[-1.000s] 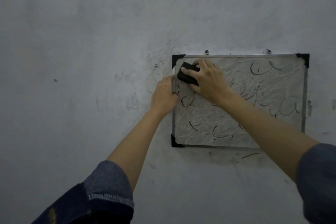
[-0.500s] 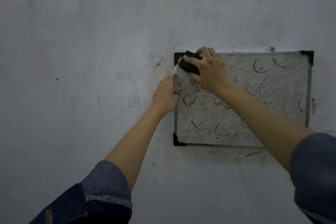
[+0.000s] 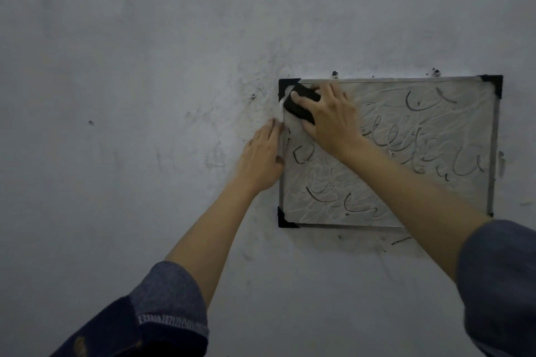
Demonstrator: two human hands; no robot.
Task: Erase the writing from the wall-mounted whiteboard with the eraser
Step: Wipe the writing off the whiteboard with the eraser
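Note:
A small whiteboard (image 3: pixel 435 182) with a metal frame and black corner caps hangs on the wall at the right. Smeared streaks and dark curly writing (image 3: pixel 417 139) cover most of it. My right hand (image 3: pixel 330 119) presses a black eraser (image 3: pixel 298 106) against the board's top left corner. A small patch beside the eraser looks wiped white. My left hand (image 3: pixel 261 159) lies flat on the wall, its fingers and thumb resting on the board's left frame edge.
The grey wall (image 3: pixel 130 95) is scuffed and smudged around the board, with small screws (image 3: pixel 335 74) above its top edge and a dark mark (image 3: pixel 401 240) below it. Blue sleeves cover both upper forearms.
My right hand has slid the eraser up and left into the board's top corner and slightly back down. The left hand has stayed on the frame's left edge.

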